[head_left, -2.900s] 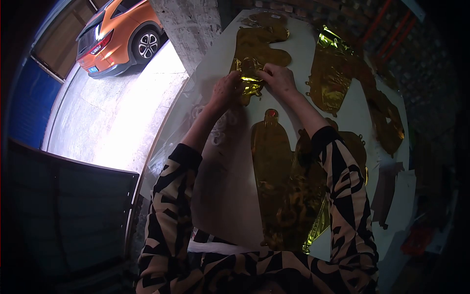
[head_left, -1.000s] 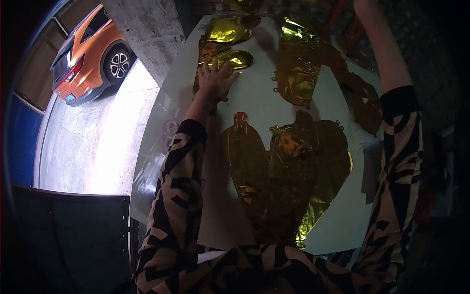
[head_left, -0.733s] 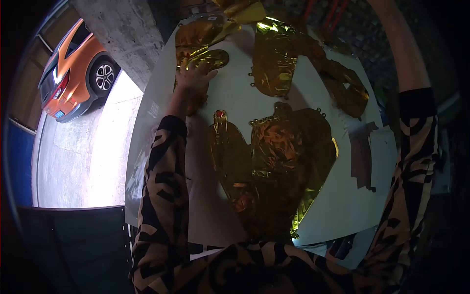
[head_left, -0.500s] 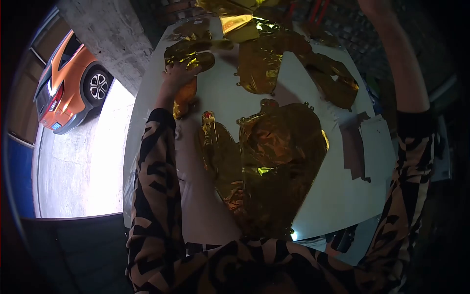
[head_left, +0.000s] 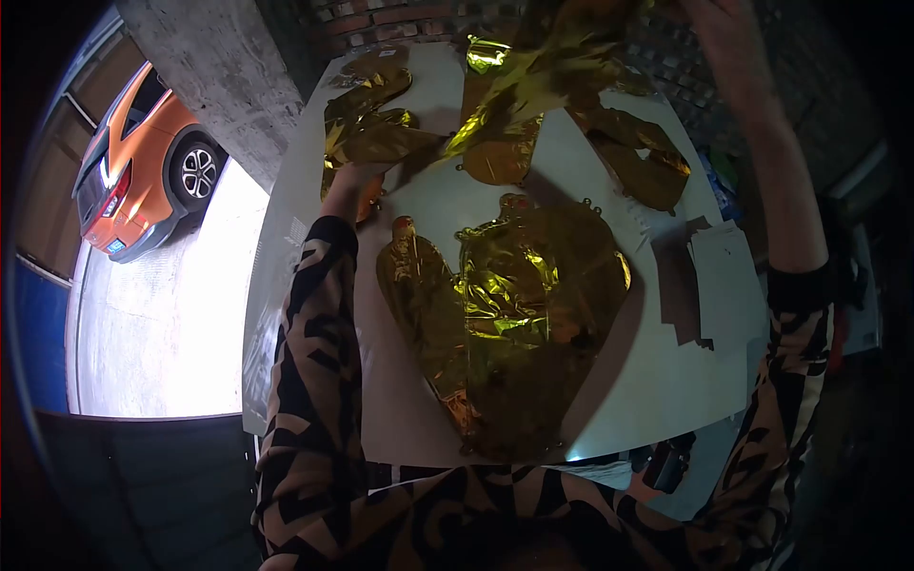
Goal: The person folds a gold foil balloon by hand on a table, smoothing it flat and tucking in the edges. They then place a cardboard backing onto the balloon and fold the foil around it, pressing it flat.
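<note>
A crumpled gold foil balloon (head_left: pixel 533 86), flat and without air, stretches across the far part of the table. At its upper right end, my right hand (head_left: pixel 721 33) is raised and closed on it, with the fingertips partly out of view. My left hand (head_left: pixel 354 179) rests at the table's left side, its fingers hidden beneath gold foil. Near me lies a large flat gold foil balloon (head_left: pixel 533 314) with small round tabs along its edge. A narrower gold foil piece (head_left: pixel 414 295) lies at its left side.
More gold foil pieces lie at the far left (head_left: pixel 367 105) and right (head_left: pixel 640 167) of the white table (head_left: pixel 657 381). Flat white card (head_left: pixel 728 285) sits at the right edge. A brick wall (head_left: pixel 400 21) stands behind; an orange car (head_left: pixel 143 162) is parked left.
The foil in my right hand has swung down and left across the table's far part. It now covers the fingers of my left hand, which were visible on the foil before.
</note>
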`<state>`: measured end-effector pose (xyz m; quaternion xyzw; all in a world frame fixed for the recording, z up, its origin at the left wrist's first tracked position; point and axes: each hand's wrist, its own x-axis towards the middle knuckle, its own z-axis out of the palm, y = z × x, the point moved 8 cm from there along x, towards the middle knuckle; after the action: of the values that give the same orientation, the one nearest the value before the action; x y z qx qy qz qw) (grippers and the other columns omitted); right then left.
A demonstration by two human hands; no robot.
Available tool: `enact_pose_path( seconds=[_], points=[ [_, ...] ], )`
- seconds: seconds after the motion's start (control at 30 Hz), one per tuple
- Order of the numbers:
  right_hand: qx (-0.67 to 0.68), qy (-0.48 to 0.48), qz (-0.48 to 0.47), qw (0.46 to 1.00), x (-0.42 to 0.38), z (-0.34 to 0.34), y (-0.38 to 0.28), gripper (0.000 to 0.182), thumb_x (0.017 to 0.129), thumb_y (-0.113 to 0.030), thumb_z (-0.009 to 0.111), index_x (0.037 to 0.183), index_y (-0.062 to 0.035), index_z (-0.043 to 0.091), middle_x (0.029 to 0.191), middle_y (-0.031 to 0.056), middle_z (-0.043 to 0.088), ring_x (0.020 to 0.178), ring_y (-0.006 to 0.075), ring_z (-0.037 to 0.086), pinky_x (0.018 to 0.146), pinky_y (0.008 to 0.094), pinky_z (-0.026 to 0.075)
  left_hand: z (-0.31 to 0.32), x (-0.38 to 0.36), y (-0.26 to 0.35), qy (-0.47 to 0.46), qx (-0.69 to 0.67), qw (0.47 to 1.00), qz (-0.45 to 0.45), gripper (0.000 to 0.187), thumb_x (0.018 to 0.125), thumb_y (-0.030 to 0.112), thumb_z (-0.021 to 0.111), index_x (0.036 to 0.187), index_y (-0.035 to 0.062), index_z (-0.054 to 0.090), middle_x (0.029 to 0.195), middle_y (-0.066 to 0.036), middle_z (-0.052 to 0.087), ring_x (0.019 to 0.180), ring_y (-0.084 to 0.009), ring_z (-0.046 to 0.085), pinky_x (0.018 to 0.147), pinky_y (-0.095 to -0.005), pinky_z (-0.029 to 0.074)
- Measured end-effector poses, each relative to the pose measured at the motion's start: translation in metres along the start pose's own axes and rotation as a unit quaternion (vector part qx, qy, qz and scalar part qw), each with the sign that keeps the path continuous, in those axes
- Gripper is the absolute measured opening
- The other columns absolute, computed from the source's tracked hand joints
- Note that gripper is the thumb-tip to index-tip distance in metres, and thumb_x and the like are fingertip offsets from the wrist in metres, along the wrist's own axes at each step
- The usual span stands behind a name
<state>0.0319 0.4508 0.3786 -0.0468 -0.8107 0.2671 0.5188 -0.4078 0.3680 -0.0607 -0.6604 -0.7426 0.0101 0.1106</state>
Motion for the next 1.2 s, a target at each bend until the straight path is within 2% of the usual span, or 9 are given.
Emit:
enact_pose_path(
  seconds=[0.1, 0.2, 0.37, 0.47, 0.6, 0.83, 0.9, 1.1, 1.2],
  points=[
    [-0.015, 0.024, 0.098, 0.995, 0.008, -0.032, 0.024, 0.023, 0.110, -0.024, 0.063, 0.120, -0.0037, 0.066, 0.105, -0.0002, 0.068, 0.095, 0.0109, 0.062, 0.084, 0.0284, 0.050, -0.018, 0.015, -0.004, -0.037, -0.197, 0.976, -0.085, 0.040, 0.089, 0.038, 0.071, 0.117, 0.0095, 0.077, 0.122, -0.016, 0.076, 0.122, -0.0318, 0.069, 0.095, -0.0397, 0.057],
    [-0.064, 0.011, 0.106, 0.992, 0.009, -0.051, 0.035, 0.022, 0.109, -0.025, 0.064, 0.107, -0.0042, 0.067, 0.093, -0.0027, 0.065, 0.086, 0.0088, 0.059, 0.077, 0.0283, 0.048, -0.075, 0.044, -0.004, -0.051, -0.442, 0.877, -0.182, 0.044, 0.089, 0.041, 0.070, 0.119, 0.0088, 0.076, 0.127, -0.018, 0.074, 0.127, -0.0328, 0.067, 0.098, -0.0408, 0.056],
    [-0.125, -0.002, 0.148, 0.981, 0.000, -0.047, 0.043, 0.029, 0.108, -0.029, 0.067, 0.092, -0.0055, 0.062, 0.081, -0.0045, 0.058, 0.071, 0.0074, 0.049, 0.064, 0.0292, 0.040, -0.063, 0.093, -0.047, -0.067, -0.210, 0.953, -0.208, 0.055, 0.093, 0.053, 0.062, 0.129, 0.0126, 0.075, 0.131, -0.019, 0.072, 0.127, -0.0360, 0.066, 0.108, -0.0476, 0.050],
    [-0.093, 0.010, 0.156, 0.983, -0.002, -0.042, 0.053, 0.028, 0.107, -0.031, 0.069, 0.096, -0.0055, 0.066, 0.078, -0.0042, 0.056, 0.065, 0.0082, 0.045, 0.061, 0.0304, 0.036, -0.077, 0.091, -0.052, 0.070, -0.194, 0.950, -0.233, 0.050, 0.098, 0.048, 0.059, 0.124, 0.0088, 0.075, 0.119, -0.020, 0.076, 0.112, -0.0389, 0.072, 0.101, -0.0446, 0.054],
    [-0.076, 0.047, 0.210, 0.974, -0.002, -0.038, 0.056, 0.028, 0.107, -0.031, 0.069, 0.099, -0.0050, 0.070, 0.077, -0.0037, 0.057, 0.063, 0.0076, 0.043, 0.059, 0.0310, 0.035, -0.076, 0.079, -0.055, 0.148, -0.230, 0.924, -0.267, 0.077, 0.091, 0.051, 0.071, 0.158, 0.0188, 0.049, 0.144, -0.024, 0.062, 0.135, -0.0397, 0.059, 0.110, -0.0504, 0.050],
    [-0.166, -0.030, 0.167, 0.972, 0.008, -0.045, 0.080, 0.036, 0.109, -0.027, 0.064, 0.084, -0.0019, 0.059, 0.075, -0.0002, 0.052, 0.068, 0.0102, 0.043, 0.064, 0.0329, 0.036, -0.129, 0.095, -0.054, 0.221, -0.355, 0.893, -0.167, 0.067, 0.092, 0.034, 0.074, 0.153, 0.0128, 0.053, 0.137, -0.021, 0.068, 0.127, -0.0350, 0.066, 0.107, -0.0440, 0.051],
    [-0.150, -0.018, 0.166, 0.974, 0.007, -0.039, 0.064, 0.036, 0.109, -0.025, 0.064, 0.084, -0.0008, 0.056, 0.076, -0.0003, 0.052, 0.069, 0.0100, 0.044, 0.064, 0.0331, 0.037, -0.152, 0.093, -0.017, 0.108, -0.499, 0.845, -0.159, 0.069, 0.093, 0.035, 0.077, 0.152, 0.0089, 0.055, 0.138, -0.016, 0.068, 0.128, -0.0284, 0.066, 0.103, -0.0371, 0.052],
    [-0.130, -0.053, 0.084, 0.987, -0.010, -0.012, 0.011, 0.029, 0.108, -0.019, 0.063, 0.091, 0.0047, 0.061, 0.077, -0.0022, 0.051, 0.073, 0.0076, 0.045, 0.065, 0.0339, 0.041, -0.258, 0.054, 0.147, 0.092, -0.570, 0.813, 0.072, 0.089, 0.096, 0.026, 0.080, 0.167, 0.0099, 0.029, 0.167, -0.012, 0.039, 0.154, -0.0232, 0.037, 0.110, -0.0355, 0.050],
    [-0.090, -0.096, 0.011, 0.991, -0.058, 0.013, -0.036, 0.015, 0.105, -0.014, 0.065, 0.109, -0.0004, 0.070, 0.094, 0.0032, 0.066, 0.084, 0.0151, 0.061, 0.074, 0.0329, 0.052, -0.296, 0.018, 0.191, 0.189, -0.508, 0.827, 0.150, 0.080, 0.095, 0.018, 0.080, 0.163, 0.0098, 0.039, 0.165, -0.013, 0.043, 0.150, -0.0246, 0.044, 0.110, -0.0378, 0.050]
  ],
)
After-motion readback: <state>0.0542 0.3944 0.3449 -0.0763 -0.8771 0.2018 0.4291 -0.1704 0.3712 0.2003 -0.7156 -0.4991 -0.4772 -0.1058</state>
